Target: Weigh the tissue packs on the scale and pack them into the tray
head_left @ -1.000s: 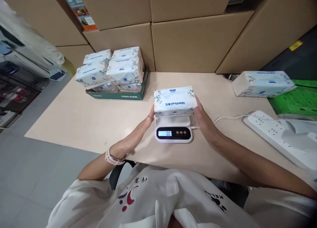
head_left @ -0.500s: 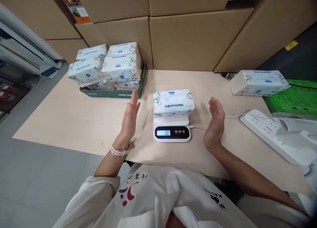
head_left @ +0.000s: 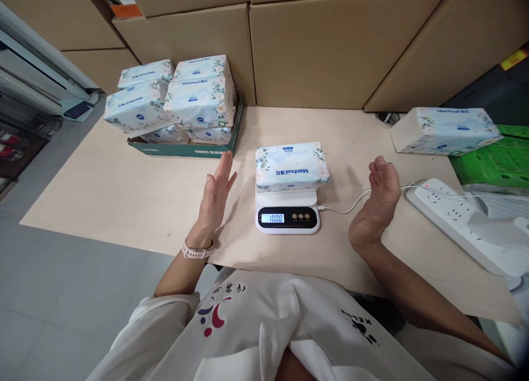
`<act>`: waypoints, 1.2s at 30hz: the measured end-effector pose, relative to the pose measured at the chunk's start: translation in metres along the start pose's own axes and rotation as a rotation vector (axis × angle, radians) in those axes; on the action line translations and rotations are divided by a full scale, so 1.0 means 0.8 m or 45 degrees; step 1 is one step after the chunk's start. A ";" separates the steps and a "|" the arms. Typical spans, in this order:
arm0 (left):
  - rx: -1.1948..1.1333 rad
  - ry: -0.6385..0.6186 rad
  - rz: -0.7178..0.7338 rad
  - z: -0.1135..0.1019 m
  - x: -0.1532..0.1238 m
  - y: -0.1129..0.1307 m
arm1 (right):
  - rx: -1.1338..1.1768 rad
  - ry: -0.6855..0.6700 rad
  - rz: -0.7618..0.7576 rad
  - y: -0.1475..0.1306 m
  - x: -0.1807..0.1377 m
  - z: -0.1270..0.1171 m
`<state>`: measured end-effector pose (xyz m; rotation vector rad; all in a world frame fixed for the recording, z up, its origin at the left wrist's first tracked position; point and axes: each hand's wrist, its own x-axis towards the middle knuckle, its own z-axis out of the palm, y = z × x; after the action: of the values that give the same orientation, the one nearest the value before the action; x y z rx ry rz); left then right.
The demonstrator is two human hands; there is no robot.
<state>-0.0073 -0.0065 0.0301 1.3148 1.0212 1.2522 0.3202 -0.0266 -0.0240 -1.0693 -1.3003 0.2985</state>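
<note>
A floral pack of tissues (head_left: 291, 165) lies flat on a white digital scale (head_left: 289, 199) in front of me. The lit display on the scale (head_left: 273, 218) reads 100.0. To the left of the scale, my left hand (head_left: 214, 196) is held up with fingers stretched out, holding nothing. On the other side, my right hand (head_left: 378, 202) is raised too, its fingers extended and nothing in it. Both hands are apart from the pack and the scale.
A green tray (head_left: 177, 150) at the back left bears several stacked tissue packs. One more tissue pack (head_left: 448, 130) sits at the right beside a green crate (head_left: 485, 166). A white power strip (head_left: 454, 215) lies at the right, and cardboard boxes (head_left: 306, 55) line the back.
The scale's reading has gone from 0.0 to 100.0. My right hand has moved outward to the right, while the left has shifted slightly. The view has tipped a little downward.
</note>
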 end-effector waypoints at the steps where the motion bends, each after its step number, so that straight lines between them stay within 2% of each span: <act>1: 0.010 -0.001 -0.005 0.000 0.000 0.000 | -0.032 0.005 0.026 -0.002 0.000 0.000; 12: 0.065 -0.014 -0.039 0.003 -0.003 0.011 | -0.026 -0.025 -0.039 -0.004 0.001 -0.001; 22: 0.040 -0.007 -0.032 0.004 -0.003 0.009 | -0.063 0.004 -0.002 -0.002 0.002 0.000; 36: 0.014 -0.029 -0.015 0.003 -0.004 0.009 | -0.038 -0.020 -0.095 -0.003 0.004 0.001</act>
<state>-0.0058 -0.0108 0.0367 1.3265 1.0197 1.2215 0.3201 -0.0250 -0.0203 -1.0424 -1.3591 0.2328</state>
